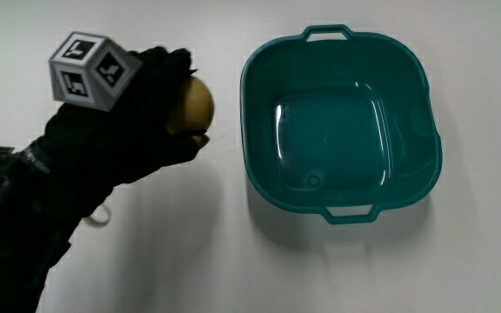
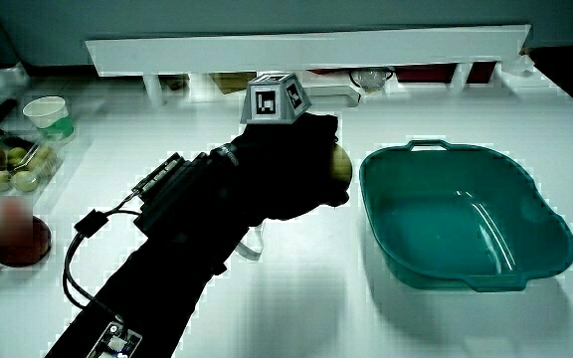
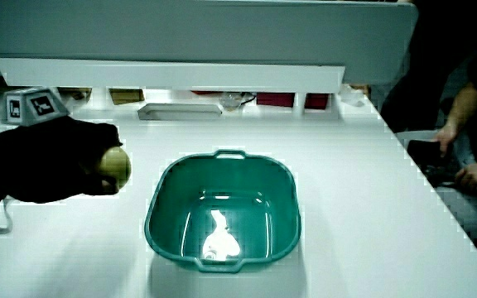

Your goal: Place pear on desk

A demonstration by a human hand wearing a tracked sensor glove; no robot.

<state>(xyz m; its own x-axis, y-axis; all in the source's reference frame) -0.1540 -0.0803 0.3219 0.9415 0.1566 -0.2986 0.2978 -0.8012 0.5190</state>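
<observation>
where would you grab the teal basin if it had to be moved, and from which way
Grip the teal basin by a loop handle on its rim, coming down from above. It sits upright and empty; the wall is broad and rounded. The hand is busy, closed on the pear.

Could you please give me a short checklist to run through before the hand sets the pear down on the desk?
1. Grasp: the hand is closed around the pear, with part of the fruit showing past the fingers: ok.
2. Position: the pear is beside the teal basin, not over it: ok.
3. Landing spot: the bare white desk shows beside the hand and the basin: ok.
4. Basin contents: nothing lies inside it in the main view: ok.
5. Height above the desk: whether the pear already touches the surface is hidden by the hand: cannot tell.
6. Small white ring on the desk near the forearm: apart from the pear: ok.
</observation>
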